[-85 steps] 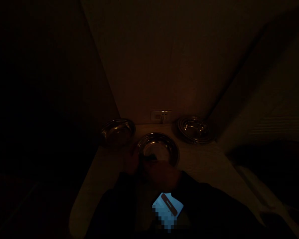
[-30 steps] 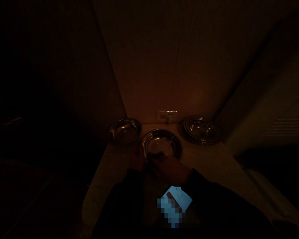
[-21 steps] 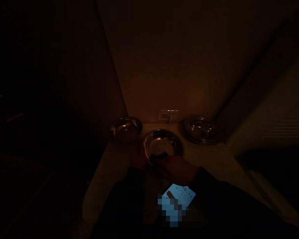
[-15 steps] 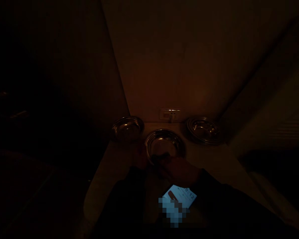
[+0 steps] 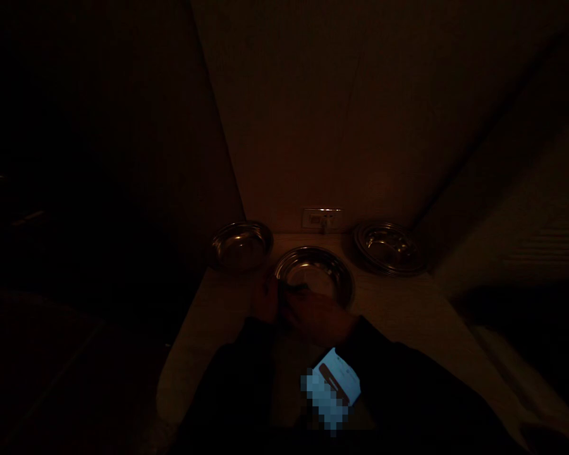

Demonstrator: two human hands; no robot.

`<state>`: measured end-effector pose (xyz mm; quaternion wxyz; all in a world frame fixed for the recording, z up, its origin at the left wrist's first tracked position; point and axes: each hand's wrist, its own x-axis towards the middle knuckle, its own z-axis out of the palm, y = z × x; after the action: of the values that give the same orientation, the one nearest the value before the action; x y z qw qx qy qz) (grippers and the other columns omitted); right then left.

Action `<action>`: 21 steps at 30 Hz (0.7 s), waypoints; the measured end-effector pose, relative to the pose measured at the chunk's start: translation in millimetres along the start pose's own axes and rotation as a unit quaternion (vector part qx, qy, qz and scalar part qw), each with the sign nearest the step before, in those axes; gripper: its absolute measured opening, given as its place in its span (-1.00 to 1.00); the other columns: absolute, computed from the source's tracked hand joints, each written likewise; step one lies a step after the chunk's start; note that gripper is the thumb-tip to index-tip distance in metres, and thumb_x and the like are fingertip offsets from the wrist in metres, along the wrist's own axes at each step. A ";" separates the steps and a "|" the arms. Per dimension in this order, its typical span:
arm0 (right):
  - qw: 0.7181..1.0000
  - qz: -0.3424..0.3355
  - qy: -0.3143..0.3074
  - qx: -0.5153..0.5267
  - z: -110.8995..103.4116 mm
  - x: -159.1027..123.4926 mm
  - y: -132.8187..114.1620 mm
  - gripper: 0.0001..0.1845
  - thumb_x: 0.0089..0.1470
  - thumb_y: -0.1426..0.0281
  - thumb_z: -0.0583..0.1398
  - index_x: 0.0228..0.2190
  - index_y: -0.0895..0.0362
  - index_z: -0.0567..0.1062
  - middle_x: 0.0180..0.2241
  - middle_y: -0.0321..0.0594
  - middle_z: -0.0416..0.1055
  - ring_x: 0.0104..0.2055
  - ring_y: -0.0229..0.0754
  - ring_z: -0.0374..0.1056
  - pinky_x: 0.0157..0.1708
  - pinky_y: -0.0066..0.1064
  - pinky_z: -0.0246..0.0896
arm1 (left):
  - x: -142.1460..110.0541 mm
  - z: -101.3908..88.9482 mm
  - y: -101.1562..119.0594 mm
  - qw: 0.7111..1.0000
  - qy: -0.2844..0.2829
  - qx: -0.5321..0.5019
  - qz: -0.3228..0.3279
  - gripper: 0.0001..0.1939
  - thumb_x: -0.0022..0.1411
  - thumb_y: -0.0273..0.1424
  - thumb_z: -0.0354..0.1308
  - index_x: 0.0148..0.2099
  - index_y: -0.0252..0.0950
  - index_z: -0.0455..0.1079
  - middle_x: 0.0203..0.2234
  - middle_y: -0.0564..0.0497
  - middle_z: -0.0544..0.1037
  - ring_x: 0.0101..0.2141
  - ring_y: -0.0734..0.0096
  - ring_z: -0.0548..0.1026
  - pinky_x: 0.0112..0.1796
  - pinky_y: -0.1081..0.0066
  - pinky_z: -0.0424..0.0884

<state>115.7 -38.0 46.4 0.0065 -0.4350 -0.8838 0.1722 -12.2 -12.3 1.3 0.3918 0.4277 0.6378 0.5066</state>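
The room is very dark. A shiny steel plate (image 5: pixel 327 268) sits in the middle of a pale counter. My left hand (image 5: pixel 265 301) rests closed on the plate's near left rim. My right hand (image 5: pixel 315 315) lies over the near rim, fingers curled down onto something dark inside the plate that I cannot make out. Both arms wear dark sleeves. A lit phone screen (image 5: pixel 336 385) glows at my right wrist.
A second steel plate (image 5: pixel 239 245) stands at the back left of the counter (image 5: pixel 398 303), and a stack of plates (image 5: pixel 389 248) at the back right. A wall socket (image 5: pixel 321 218) sits behind them. Walls close in on both sides.
My right hand has slid left along the middle plate's near rim, closer to my left hand. The phone screen has moved with the wrist. The plates have stayed put.
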 end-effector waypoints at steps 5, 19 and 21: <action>1.000 0.000 -0.013 -0.007 -1.9 -13.9 1.7 -0.62 0.26 0.28 -0.06 -0.04 0.20 0.38 -0.18 0.04 0.49 -0.18 0.00 0.45 -0.29 -0.26 0.31 | 0.4 0.0 -3.9 1.000 0.016 -0.002 0.008 -0.71 0.21 -0.51 0.02 -0.06 -0.38 0.48 -0.05 -0.16 0.55 -0.01 0.22 0.48 0.04 0.27 0.36; 0.998 -0.025 -0.049 0.044 -8.0 -39.8 10.2 -0.62 0.27 0.30 -0.06 -0.01 0.19 0.37 -0.10 0.00 0.45 -0.09 -0.07 0.39 -0.16 -0.30 0.25 | -0.7 5.4 -6.9 0.998 -0.014 -0.056 -0.027 -0.71 0.23 -0.48 0.02 -0.04 -0.39 0.45 -0.04 -0.15 0.54 0.01 0.23 0.47 0.05 0.24 0.35; 0.997 -0.027 -0.035 0.055 -6.8 -30.2 6.6 -0.63 0.27 0.30 -0.05 -0.01 0.19 0.37 -0.10 -0.02 0.45 -0.07 -0.08 0.37 -0.14 -0.30 0.25 | -0.4 5.2 -6.7 0.998 -0.016 -0.053 -0.024 -0.71 0.23 -0.48 0.02 -0.05 -0.36 0.46 -0.04 -0.13 0.54 0.00 0.24 0.47 0.05 0.26 0.35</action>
<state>140.6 -55.5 55.0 0.0039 -0.4038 -0.8839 0.2359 -8.2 -11.9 -6.2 0.4362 0.3986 0.6141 0.5232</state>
